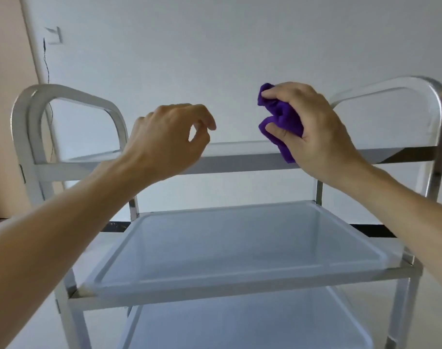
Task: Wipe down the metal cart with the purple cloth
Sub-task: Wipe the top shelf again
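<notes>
Purple cloth (280,117) mostly hidden in right hand (313,132); cart (240,280) bottom cut off

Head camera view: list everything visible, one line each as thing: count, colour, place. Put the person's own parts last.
Metal cart with three tray shelves: one, silver steel, centre of the view, in front of the wall.
Looped metal handles: two, silver, one at each end of the cart's top.
Crumpled purple cloth: one, purple, bunched in the right hand above the top shelf's near rail.
Wall: one, white, behind the cart.
Thin wire: one, dark, hanging down the wall at upper left.
Left hand: one, empty, fingers loosely curled, raised above the top shelf.
Right hand: one, closed on the cloth, right of the left hand.
</notes>
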A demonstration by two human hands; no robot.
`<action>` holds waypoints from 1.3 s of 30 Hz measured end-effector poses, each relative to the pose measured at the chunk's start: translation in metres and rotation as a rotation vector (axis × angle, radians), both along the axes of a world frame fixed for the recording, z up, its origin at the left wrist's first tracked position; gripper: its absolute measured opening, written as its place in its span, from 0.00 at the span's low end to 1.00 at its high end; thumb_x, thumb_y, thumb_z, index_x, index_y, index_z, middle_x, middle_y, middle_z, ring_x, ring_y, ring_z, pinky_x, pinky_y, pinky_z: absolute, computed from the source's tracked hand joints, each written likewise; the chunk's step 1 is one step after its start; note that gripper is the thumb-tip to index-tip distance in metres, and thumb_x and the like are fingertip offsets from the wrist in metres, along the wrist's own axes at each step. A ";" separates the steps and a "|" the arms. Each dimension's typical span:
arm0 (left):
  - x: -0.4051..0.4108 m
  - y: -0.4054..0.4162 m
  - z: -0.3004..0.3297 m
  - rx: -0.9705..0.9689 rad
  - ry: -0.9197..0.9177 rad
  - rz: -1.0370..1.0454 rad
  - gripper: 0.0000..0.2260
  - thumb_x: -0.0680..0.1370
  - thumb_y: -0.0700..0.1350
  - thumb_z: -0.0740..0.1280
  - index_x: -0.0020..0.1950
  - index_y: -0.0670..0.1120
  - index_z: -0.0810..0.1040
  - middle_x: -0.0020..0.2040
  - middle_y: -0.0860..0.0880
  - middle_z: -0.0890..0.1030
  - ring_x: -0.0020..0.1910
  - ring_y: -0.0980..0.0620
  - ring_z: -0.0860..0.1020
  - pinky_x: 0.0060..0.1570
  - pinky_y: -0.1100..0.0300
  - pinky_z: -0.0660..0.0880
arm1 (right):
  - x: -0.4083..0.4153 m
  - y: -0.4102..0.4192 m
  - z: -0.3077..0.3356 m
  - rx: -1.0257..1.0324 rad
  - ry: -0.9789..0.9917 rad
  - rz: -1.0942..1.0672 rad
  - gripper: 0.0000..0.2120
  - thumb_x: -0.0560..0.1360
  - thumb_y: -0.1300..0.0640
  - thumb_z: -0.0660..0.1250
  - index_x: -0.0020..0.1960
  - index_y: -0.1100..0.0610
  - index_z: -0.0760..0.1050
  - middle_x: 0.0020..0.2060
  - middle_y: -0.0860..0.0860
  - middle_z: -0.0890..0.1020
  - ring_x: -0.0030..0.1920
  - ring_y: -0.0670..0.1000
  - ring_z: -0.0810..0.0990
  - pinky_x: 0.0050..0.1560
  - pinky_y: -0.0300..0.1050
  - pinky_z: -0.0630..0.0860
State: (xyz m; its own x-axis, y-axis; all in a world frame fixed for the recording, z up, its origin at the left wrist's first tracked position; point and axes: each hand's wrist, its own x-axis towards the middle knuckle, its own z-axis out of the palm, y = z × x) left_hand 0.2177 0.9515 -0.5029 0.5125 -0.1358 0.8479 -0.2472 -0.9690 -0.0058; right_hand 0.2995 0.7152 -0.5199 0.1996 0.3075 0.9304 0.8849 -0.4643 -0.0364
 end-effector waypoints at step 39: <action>0.204 0.122 0.031 -0.028 0.829 0.168 0.19 0.75 0.55 0.59 0.63 0.54 0.78 0.65 0.50 0.77 0.66 0.42 0.74 0.65 0.38 0.64 | 0.186 0.105 0.052 -0.538 0.778 -0.285 0.39 0.62 0.20 0.64 0.66 0.41 0.74 0.73 0.49 0.70 0.64 0.59 0.75 0.64 0.67 0.67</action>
